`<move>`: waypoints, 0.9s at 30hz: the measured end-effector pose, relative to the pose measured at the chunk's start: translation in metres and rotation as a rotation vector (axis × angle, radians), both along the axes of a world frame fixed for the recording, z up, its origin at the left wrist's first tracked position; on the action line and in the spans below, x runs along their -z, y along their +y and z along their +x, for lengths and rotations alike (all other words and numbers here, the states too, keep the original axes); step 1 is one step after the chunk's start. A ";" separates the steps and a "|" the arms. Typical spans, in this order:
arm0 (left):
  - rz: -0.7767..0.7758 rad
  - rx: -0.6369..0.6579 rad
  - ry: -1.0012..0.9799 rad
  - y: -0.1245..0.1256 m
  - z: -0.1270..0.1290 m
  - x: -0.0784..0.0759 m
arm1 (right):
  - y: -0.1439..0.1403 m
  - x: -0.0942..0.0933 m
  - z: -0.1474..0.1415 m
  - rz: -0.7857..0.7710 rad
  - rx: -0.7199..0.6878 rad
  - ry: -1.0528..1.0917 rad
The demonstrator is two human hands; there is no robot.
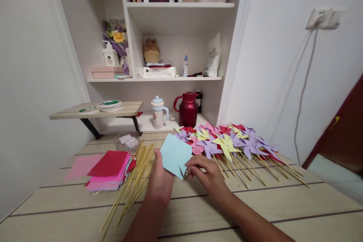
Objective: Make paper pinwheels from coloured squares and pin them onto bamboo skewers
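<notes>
My left hand (159, 180) holds up a light blue paper square (174, 153) by its lower edge, above the wooden table (198, 215). My right hand (206, 172) is at the square's lower right corner, fingers closed on small scissors (186, 174) whose metal shows at a slit in the paper. To the left lie a bundle of bamboo sticks (133, 181) and a stack of red, pink and purple paper squares (110, 170). To the right lies a heap of finished paper pinwheels (227, 143) on sticks.
A clear plastic bag (128, 141) lies behind the sticks. A small raised wooden shelf (96, 110) bears tape rolls at the back left. A mug with lid (158, 112) and a red thermos jug (187, 109) stand at the wall under white shelves. White walls close in on both sides.
</notes>
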State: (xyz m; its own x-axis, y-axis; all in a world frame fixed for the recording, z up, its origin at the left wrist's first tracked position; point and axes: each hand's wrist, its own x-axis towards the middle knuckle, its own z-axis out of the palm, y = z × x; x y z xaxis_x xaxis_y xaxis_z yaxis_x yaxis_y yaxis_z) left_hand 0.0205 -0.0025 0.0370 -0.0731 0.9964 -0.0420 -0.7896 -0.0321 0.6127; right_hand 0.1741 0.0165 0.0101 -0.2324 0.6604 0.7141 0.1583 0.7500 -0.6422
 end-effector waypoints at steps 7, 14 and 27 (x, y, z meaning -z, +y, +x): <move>0.113 0.069 0.129 -0.002 -0.002 0.004 | 0.003 0.001 0.004 -0.005 -0.002 0.024; 0.130 0.124 0.028 -0.002 0.000 0.004 | 0.000 0.000 0.006 0.130 0.065 0.018; -0.011 0.079 0.066 -0.011 0.009 0.003 | -0.006 -0.007 0.008 0.133 0.065 0.029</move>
State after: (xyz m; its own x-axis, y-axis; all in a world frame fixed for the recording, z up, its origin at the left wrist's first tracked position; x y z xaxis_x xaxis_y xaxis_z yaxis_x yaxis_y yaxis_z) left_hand 0.0297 -0.0137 0.0345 0.0025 0.9987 -0.0503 -0.7471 0.0354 0.6637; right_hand 0.1818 0.0105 0.0173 -0.1704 0.5726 0.8019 0.1925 0.8175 -0.5428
